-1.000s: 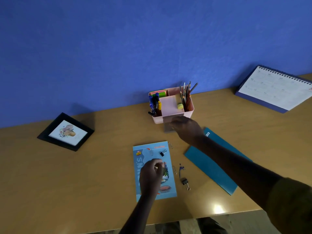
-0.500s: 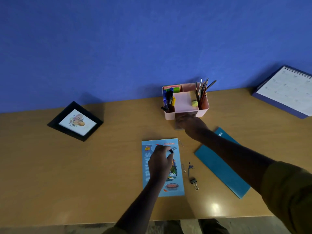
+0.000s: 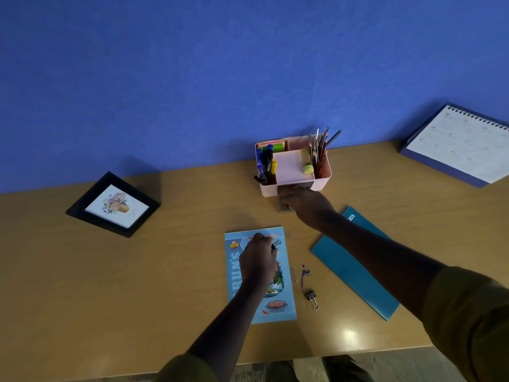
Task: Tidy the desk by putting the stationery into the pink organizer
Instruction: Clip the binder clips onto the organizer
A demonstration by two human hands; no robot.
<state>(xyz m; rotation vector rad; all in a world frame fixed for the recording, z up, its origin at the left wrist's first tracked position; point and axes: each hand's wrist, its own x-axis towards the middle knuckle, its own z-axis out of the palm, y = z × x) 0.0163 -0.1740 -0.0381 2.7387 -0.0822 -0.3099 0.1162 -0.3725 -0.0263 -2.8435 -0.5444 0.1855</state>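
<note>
The pink organizer [image 3: 322, 176] stands at the back of the desk, holding pens, pencils, sticky notes and a yellow eraser. My right hand [image 3: 308, 205] grips a small drawer [image 3: 283, 207] that sticks out from its front wall. My left hand [image 3: 257, 260] rests on a light blue booklet [image 3: 278, 306] and pinches a small black binder clip [image 3: 276, 244] near the booklet's top. A second binder clip [image 3: 311, 296] lies on the desk to the right of the booklet, with two paper clips [image 3: 294, 274] and a small blue item [image 3: 304, 272] near it.
A teal folder [image 3: 355, 271] lies under my right forearm. A black picture frame [image 3: 113, 205] lies at the left, and a spiral calendar [image 3: 462, 147] leans on the blue wall at the far right. The desk's front edge is close to me.
My left hand moved up the booklet to the black binder clip and closed its fingers on it. My right hand stayed at the organizer's drawer.
</note>
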